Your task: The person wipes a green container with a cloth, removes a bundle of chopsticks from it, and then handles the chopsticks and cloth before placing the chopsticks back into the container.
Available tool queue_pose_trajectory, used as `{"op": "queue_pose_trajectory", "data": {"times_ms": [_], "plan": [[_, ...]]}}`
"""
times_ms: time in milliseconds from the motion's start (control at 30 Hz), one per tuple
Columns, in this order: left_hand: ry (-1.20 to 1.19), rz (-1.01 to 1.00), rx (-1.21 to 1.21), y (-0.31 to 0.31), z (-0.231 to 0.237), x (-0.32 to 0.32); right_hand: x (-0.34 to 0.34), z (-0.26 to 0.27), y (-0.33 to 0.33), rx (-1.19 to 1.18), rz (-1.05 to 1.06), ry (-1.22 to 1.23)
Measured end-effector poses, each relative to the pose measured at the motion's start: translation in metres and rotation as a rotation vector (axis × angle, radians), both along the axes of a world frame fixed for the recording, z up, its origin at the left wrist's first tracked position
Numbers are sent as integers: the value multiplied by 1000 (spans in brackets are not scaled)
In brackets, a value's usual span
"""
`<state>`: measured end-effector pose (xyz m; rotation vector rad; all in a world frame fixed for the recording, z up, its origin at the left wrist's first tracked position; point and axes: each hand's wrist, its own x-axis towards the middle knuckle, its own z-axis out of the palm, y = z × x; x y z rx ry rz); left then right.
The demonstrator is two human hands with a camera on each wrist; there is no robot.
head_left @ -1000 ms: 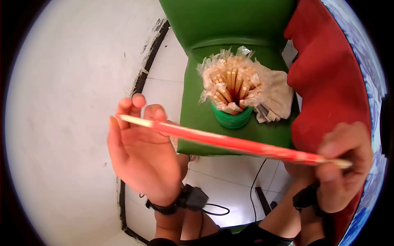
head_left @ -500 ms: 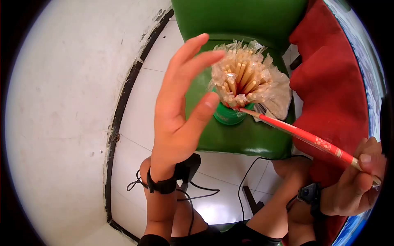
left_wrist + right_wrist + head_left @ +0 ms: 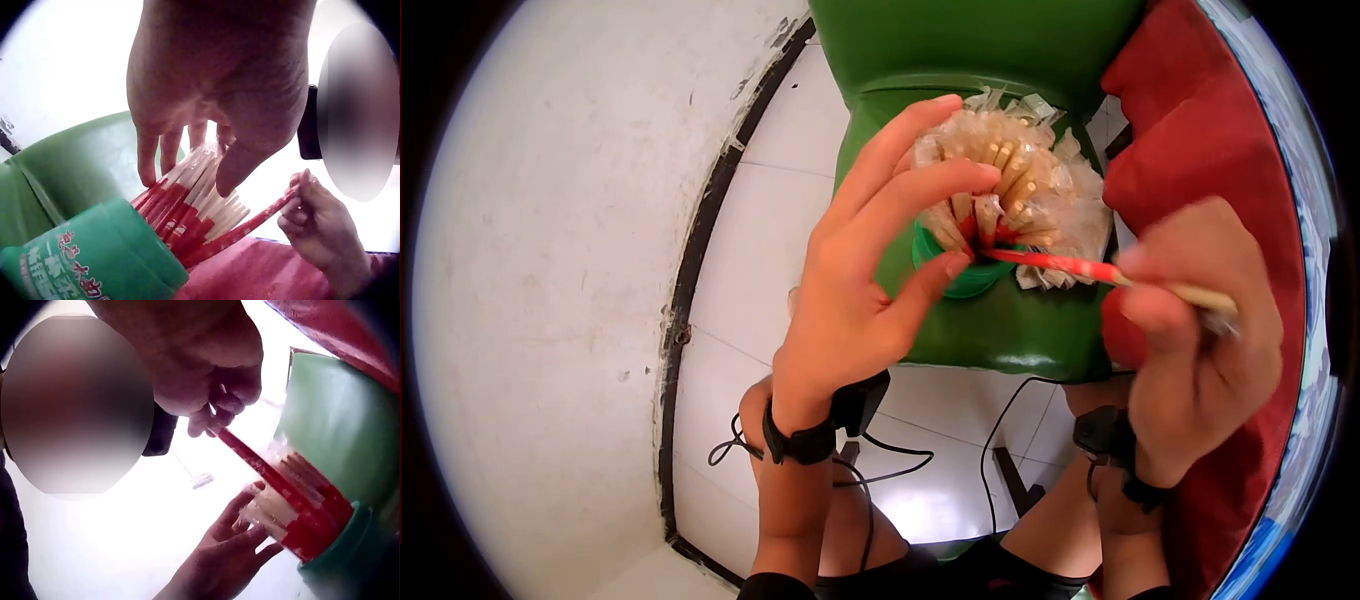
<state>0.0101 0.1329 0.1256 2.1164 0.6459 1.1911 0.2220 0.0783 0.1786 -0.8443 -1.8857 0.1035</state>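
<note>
In the head view my right hand point(image 3: 1210, 340) pinches the pale end of a pair of chopsticks in a red paper sleeve point(image 3: 1065, 264). Its far end slants down into the green tub point(image 3: 970, 284), among many wrapped chopsticks point(image 3: 1020, 185). My left hand point(image 3: 870, 250) reaches over the tub's left side, with fingers and thumb on either side of some chopsticks. The left wrist view shows these fingertips around the clear-wrapped upper ends. The right wrist view shows the red sleeve point(image 3: 256, 464) running from my right fingers down to the packed bundle.
The tub stands on a green chair seat point(image 3: 1000, 345). A beige cloth point(image 3: 1088, 225) lies behind it to the right. Red fabric point(image 3: 1200, 130) hangs along the right side, a white wall point(image 3: 580, 250) stands at left. Black cables point(image 3: 990, 470) run over the tiled floor.
The sleeved chopsticks went from lying across between my hands to having their left end in the tub. My left hand let go of that end and moved right onto the bundle.
</note>
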Motion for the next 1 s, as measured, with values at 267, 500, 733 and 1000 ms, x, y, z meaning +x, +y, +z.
{"op": "queue_pose_trajectory", "data": {"times_ms": [267, 500, 733, 1000], "plan": [[-38, 89, 2, -1, 1, 1, -32, -10, 21, 129, -146, 40], [-185, 83, -147, 2, -9, 10, -21, -36, 30, 173, -159, -160], [58, 313, 176, 4, 12, 7, -6, -37, 38, 92, -76, 114], [568, 437, 396, 29, 47, 63, 35, -124, 51, -351, -377, 219]]}}
